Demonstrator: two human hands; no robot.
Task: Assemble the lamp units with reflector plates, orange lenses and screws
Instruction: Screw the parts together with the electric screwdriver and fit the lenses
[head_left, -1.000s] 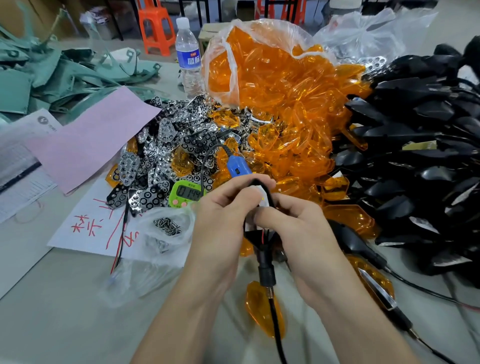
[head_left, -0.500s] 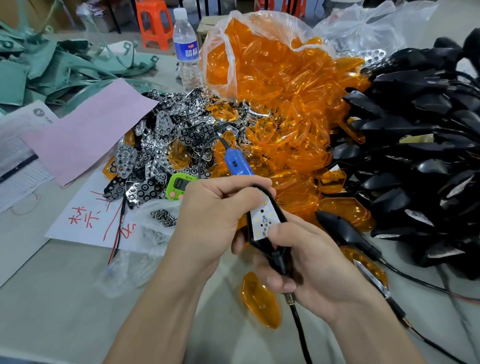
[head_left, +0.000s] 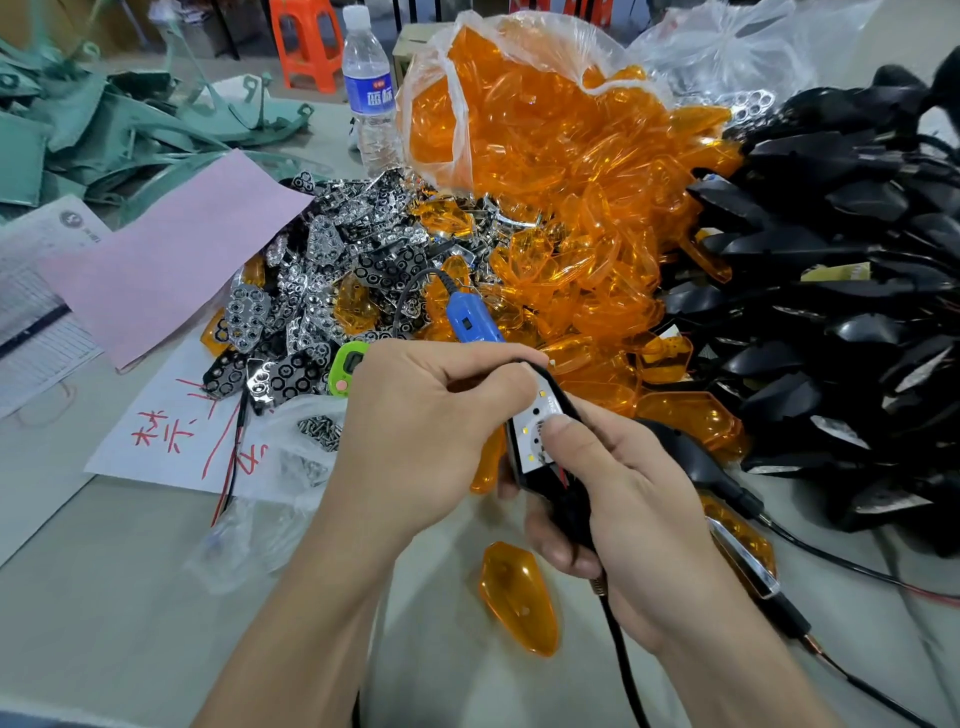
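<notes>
A black lamp unit (head_left: 537, 447) with a white LED board facing up sits between both hands above the table. My left hand (head_left: 431, 431) curls over its upper end, fingertips on the rim. My right hand (head_left: 613, 509) grips its lower body and stem, thumb pressing on the LED board. Its black cable (head_left: 621, 660) hangs toward me. One loose orange lens (head_left: 519, 597) lies on the table just below the hands. Chrome reflector plates (head_left: 322, 280) are heaped behind my left hand. Small screws (head_left: 319, 431) lie in a clear bag at left.
A big bag and pile of orange lenses (head_left: 561, 171) fills the middle back. Black lamp housings (head_left: 831, 291) are stacked at right. A blue electric screwdriver (head_left: 467, 322), a green counter (head_left: 348, 364), a water bottle (head_left: 369, 88) and papers (head_left: 166, 260) lie around.
The lamp unit has been turned so its white LED board faces up. My right thumb has moved onto the board and my left hand has closed over the upper end.
</notes>
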